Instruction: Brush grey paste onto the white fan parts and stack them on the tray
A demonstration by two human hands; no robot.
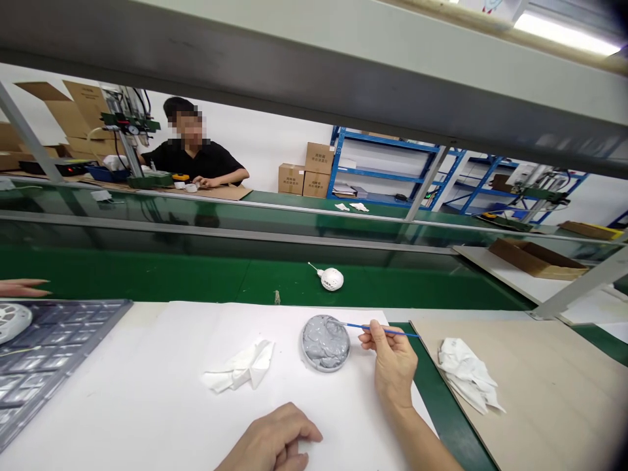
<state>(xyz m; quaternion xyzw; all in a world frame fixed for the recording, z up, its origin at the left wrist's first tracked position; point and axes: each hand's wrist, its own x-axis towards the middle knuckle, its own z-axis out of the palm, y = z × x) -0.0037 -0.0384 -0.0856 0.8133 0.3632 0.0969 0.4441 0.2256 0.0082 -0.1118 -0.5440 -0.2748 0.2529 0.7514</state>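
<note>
My right hand [394,363] pinches a thin blue stick [360,326], possibly a small brush. Its far tip touches the grey paste [324,341] near the upper right of a shallow round dish [303,356]; the paste hides the exact tip. My left hand [277,439] rests low over the white sheet [161,392], loosely curled with the index finger reaching forward and nothing visible in it. A crumpled white cloth or tissue [248,366] lies left of the dish. Beyond the sheet, a white rounded part with slots [332,279] and a short stem sits on the green belt [255,278].
Another wipe [466,373] lies on the brown board [534,386] at right. A grey compartment tray [63,347] with a white part [14,322] is at left, near another person's hand [22,287]. A co-worker [196,160] sits across. A shelf beam [314,65] runs overhead.
</note>
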